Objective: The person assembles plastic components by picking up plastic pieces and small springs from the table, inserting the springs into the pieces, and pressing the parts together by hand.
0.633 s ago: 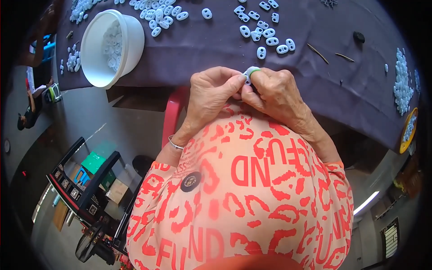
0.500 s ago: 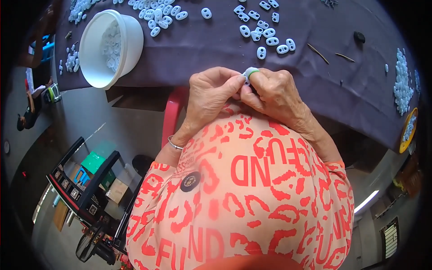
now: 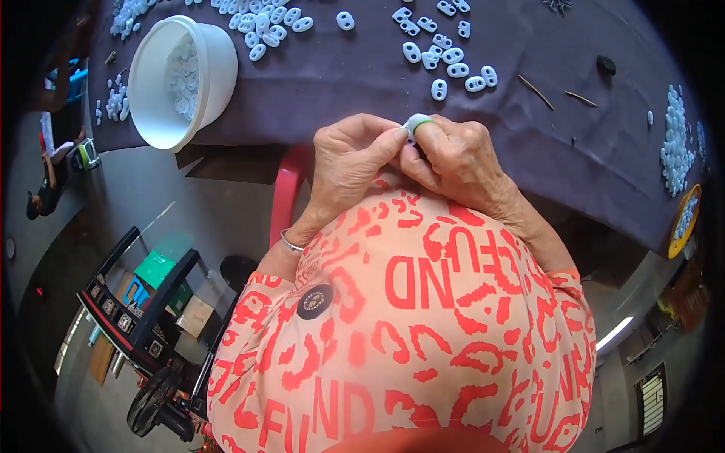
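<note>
At the table's near edge, my left hand (image 3: 351, 151) and my right hand (image 3: 464, 155) meet, fingers closed in a pinch. Between their fingertips is a small white two-hole plastic cord lock (image 3: 411, 134), mostly covered by the fingers. A white wrap with a green band (image 3: 424, 121) goes round my right index finger. Just beyond the hands lie loose white two-hole cord locks (image 3: 458, 70), some of them oval. A larger group of similar oval pieces (image 3: 264, 21) is spread farther left.
Left on the dark tablecloth (image 3: 317, 90) stands a white tub (image 3: 219, 72) holding small whitish parts. Tiny white pieces (image 3: 674, 143) are heaped at the right, near a yellow dish (image 3: 686, 223). Two thin sticks (image 3: 536, 91) and a black lump (image 3: 606, 65) lie right of centre.
My hands keep the same pinch on the cord lock, almost in place. The whole view has shifted very slightly.
</note>
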A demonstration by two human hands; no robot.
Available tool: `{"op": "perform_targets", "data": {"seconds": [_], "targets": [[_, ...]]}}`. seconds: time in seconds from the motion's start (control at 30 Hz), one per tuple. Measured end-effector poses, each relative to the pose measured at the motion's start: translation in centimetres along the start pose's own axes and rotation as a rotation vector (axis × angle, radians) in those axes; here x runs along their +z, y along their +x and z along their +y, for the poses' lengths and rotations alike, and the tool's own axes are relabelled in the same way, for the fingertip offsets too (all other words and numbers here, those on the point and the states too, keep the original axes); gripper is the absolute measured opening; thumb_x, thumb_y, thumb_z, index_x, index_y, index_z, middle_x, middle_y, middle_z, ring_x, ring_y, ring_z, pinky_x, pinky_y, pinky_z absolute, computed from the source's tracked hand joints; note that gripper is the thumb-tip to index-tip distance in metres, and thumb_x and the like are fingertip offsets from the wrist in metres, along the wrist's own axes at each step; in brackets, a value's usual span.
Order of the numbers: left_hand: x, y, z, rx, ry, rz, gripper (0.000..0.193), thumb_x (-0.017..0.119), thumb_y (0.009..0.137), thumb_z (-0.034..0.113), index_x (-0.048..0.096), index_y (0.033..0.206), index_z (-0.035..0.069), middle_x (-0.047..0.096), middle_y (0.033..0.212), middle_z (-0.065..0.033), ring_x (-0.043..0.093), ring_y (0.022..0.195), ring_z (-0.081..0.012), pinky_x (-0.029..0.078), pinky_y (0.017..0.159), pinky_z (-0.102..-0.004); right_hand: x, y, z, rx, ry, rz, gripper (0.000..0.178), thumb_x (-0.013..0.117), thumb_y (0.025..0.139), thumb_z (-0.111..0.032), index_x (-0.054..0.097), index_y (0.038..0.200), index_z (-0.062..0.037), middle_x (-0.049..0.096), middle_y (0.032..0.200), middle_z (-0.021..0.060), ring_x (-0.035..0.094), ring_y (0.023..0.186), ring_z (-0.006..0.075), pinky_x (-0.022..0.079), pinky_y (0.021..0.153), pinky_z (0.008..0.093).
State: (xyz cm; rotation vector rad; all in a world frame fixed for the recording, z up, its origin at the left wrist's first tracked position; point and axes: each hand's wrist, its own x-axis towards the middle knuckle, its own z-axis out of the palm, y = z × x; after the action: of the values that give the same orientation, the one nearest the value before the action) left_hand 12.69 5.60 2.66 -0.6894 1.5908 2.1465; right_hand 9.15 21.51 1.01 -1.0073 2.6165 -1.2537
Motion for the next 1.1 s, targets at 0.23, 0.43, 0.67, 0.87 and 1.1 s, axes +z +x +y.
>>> {"op": "perform_targets", "data": {"seconds": [0.23, 0.43, 0.67, 0.87, 1.1], "targets": [[0.14, -0.03, -0.07, 0.02, -0.003, -0.006, 0.01, 0.062, 0.084, 0.008, 0.064, 0.087, -0.002, 0.066, 0.075, -0.0061, 0.061, 0.064, -0.0082, 0.049, 0.055, -0.019, 0.09, -0.18, 0.11, -0.017, -0.008, -0.01, 0.015, 0.061, 0.076, -0.011, 0.05, 0.073, -0.001, 0.051, 0.06, 0.0106, 0.055, 0.049, 0.0245, 0.045, 0.044, 0.032], [-0.08, 0.0, -0.4, 0.039, -0.008, -0.01, 0.01, 0.062, 0.083, 0.007, 0.064, 0.087, -0.002, 0.065, 0.075, -0.0059, 0.061, 0.064, -0.0077, 0.049, 0.056, -0.019, 0.01, -0.06, 0.03, -0.019, -0.002, -0.003, 0.016, 0.062, 0.075, -0.011, 0.05, 0.072, -0.0009, 0.052, 0.06, 0.0105, 0.055, 0.049, 0.0244, 0.045, 0.043, 0.0316], [0.13, -0.2, -0.12, 0.059, -0.033, -0.02, 0.009, 0.062, 0.084, 0.007, 0.064, 0.086, -0.002, 0.065, 0.075, -0.006, 0.061, 0.065, -0.0081, 0.05, 0.058, -0.0199, 0.19, -0.21, 0.07, -0.02, -0.013, -0.019, 0.015, 0.062, 0.075, -0.01, 0.05, 0.071, -0.0008, 0.051, 0.06, 0.0104, 0.054, 0.048, 0.0247, 0.044, 0.043, 0.0324], [0.21, -0.1, -0.06, 0.035, -0.041, -0.014, 0.01, 0.061, 0.084, 0.007, 0.064, 0.086, -0.002, 0.065, 0.075, -0.0066, 0.061, 0.066, -0.008, 0.051, 0.058, -0.0199, 0.25, -0.31, 0.13, -0.018, -0.002, 0.007, 0.015, 0.061, 0.075, -0.009, 0.05, 0.071, -0.0007, 0.051, 0.06, 0.0105, 0.055, 0.049, 0.0249, 0.044, 0.043, 0.0323], [0.15, -0.16, -0.45, 0.088, -0.007, -0.026, 0.01, 0.061, 0.084, 0.008, 0.063, 0.086, -0.002, 0.065, 0.076, -0.0067, 0.061, 0.066, -0.0084, 0.051, 0.057, -0.0199, 0.21, -0.44, -0.08, -0.009, -0.013, 0.0, 0.014, 0.061, 0.074, -0.008, 0.049, 0.071, -0.0006, 0.051, 0.061, 0.0123, 0.055, 0.051, 0.0268, 0.044, 0.044, 0.0329]]}}
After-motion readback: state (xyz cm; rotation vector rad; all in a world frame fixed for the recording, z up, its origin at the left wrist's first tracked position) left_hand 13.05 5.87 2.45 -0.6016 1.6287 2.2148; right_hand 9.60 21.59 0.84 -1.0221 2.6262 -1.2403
